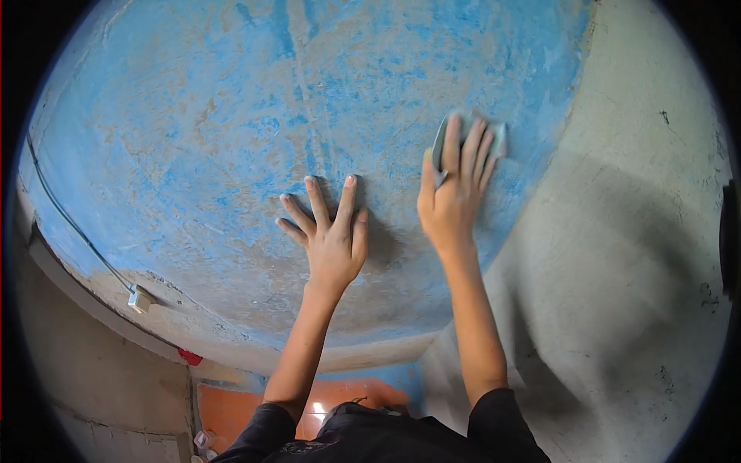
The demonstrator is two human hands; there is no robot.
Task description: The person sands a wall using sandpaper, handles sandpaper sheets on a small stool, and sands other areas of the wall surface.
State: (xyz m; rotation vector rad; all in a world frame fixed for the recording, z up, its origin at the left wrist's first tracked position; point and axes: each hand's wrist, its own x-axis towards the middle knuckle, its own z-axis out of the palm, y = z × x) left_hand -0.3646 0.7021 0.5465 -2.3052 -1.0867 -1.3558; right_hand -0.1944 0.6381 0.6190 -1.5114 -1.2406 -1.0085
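My left hand [333,238] rests on the blue wall [193,154] with its fingers spread and nothing in it. To its right and higher up, my right hand [457,185] presses a grey, bent sheet of sandpaper [498,139] against the same wall. The thumb is at the sheet's left edge, and the fingers lie over its face, hiding its middle. Around both hands the blue paint is patchy and worn, with grey showing through.
A pale grey wall [617,255] meets the blue one at a corner on the right, with shadows across it. At lower left a cable [65,216] runs to a small white box [140,299]. Orange floor [363,390] shows below.
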